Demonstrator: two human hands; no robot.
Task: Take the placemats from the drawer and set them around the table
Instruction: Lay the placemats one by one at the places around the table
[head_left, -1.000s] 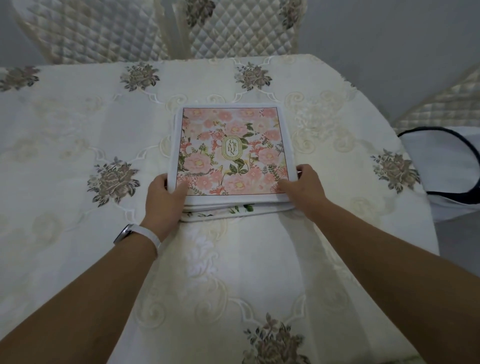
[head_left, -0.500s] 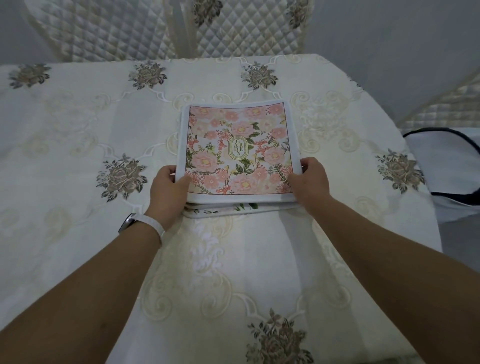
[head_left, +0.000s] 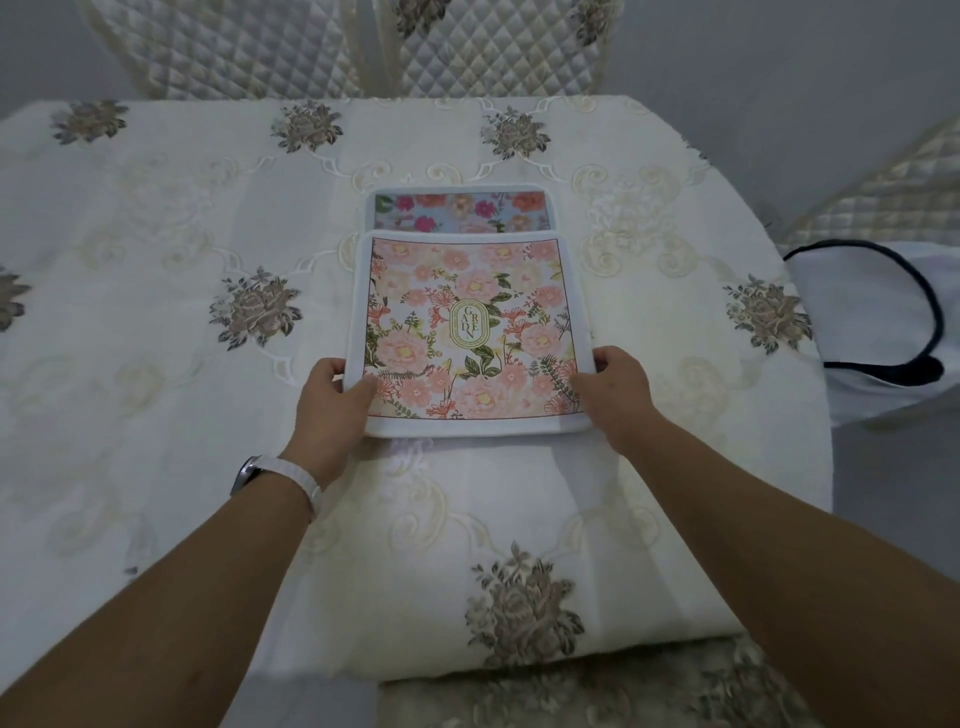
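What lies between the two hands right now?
In the head view, the pink floral placemat spans the gap: the left hand grips its near-left corner, the right hand its near-right corner.

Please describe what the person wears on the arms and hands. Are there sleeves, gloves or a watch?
Both forearms are bare: no sleeves and no gloves show. The left hand has a wrist band behind it, white, with a dark watch-like face on its outer side. The right hand and its wrist carry nothing visible, no ring or band.
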